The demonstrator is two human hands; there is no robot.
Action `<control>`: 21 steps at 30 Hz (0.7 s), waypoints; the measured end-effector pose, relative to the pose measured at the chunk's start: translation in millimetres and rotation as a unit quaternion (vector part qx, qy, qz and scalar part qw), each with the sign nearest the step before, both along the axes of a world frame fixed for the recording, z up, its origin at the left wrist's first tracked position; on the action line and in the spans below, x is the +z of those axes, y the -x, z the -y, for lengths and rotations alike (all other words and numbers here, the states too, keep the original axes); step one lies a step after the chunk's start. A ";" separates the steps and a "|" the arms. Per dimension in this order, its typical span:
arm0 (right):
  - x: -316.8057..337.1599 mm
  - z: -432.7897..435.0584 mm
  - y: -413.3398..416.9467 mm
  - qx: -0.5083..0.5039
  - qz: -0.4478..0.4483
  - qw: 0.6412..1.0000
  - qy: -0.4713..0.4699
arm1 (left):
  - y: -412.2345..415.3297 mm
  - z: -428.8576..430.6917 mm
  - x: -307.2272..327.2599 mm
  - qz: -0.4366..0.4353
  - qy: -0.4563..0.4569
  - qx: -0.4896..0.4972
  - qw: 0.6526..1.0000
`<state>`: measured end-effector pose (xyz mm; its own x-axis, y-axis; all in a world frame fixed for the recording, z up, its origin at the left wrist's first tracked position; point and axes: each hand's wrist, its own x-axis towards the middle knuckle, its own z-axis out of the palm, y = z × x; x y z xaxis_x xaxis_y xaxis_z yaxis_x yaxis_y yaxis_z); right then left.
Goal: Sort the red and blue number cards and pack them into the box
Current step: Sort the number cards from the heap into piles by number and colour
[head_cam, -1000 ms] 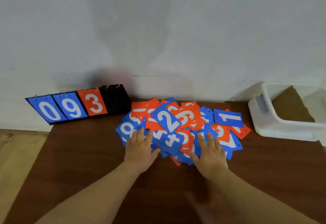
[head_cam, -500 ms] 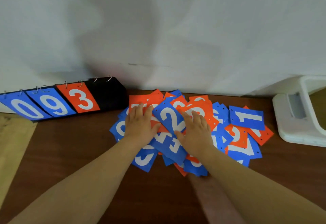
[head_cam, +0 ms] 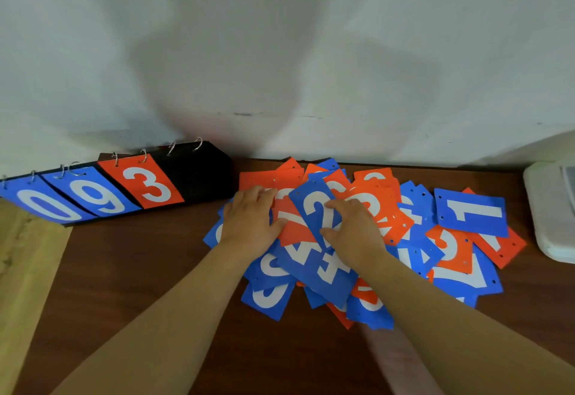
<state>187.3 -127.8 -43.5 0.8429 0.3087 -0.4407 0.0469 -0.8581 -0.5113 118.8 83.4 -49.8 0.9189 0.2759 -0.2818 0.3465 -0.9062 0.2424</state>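
Card pile point(head_cam: 404, 239) sits mid-bench, red & blue mixed, overlapping, nothing sorted yet. Both hands are on its left-centre part.

Left hand point(head_cam: 250, 218): flat, fingers straight, pressing down on a red card point(head_cam: 292, 229) at the pile's left side, holding nothing.

Right hand point(head_cam: 354, 229): fingers bent over the blue 2 card point(head_cam: 314, 204), thumb at its near edge. Looks like a pinch on that card, which lies on top of the pile between the two hands.

Key relation: the blue 2 card's long axis runs away from the person, tilted a bit to the left, with its punched-hole end farthest. The right hand comes at it from the right side, so it's the lifting hand; the left hand prob. just pins the cards under it.

Box point(head_cam: 547, 207): white, at the far right edge of the bench point(head_cam: 140, 270), only partly in view and well apart from both hands, w/ the right hand nearer. A blue 1 card point(head_cam: 469, 212) lies between pile centre & box.

Scoreboard stand point(head_cam: 199, 173) rests at back left, showing 0, 9, 3.
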 end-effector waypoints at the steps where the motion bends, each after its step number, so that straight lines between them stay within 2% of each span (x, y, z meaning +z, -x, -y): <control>1: 1.9 2.1 -0.3 -0.026 -0.019 0.999 -0.026 | 0.8 1.0 0.8 0.001 0.004 0.003 1.000; 3: 7.8 9.1 1.3 -0.075 -0.035 0.994 -0.074 | 4.0 6.1 5.0 0.014 0.029 0.020 0.999; 5: 17.5 18.7 5.8 -0.114 -0.046 0.985 -0.123 | 11.4 20.4 17.0 0.056 0.113 0.085 0.988; 6: 23.1 23.6 9.2 -0.124 -0.046 0.980 -0.146 | 15.5 30.4 25.8 0.077 0.184 0.132 0.971; 9: 39.2 35.6 21.7 -0.141 -0.046 0.965 -0.219 | 27.5 65.8 51.4 0.100 0.403 0.231 0.880; 12: 50.1 46.1 35.5 -0.132 -0.065 0.954 -0.261 | 38.3 93.2 57.0 0.095 0.510 0.231 0.823; 14: 55.1 53.4 41.7 -0.118 -0.052 0.960 -0.248 | 41.2 104.3 56.9 0.089 0.514 0.249 0.816; 21: 54.7 92.5 29.6 -0.086 -0.033 0.986 -0.142 | 38.9 110.3 56.2 0.080 0.425 0.277 0.858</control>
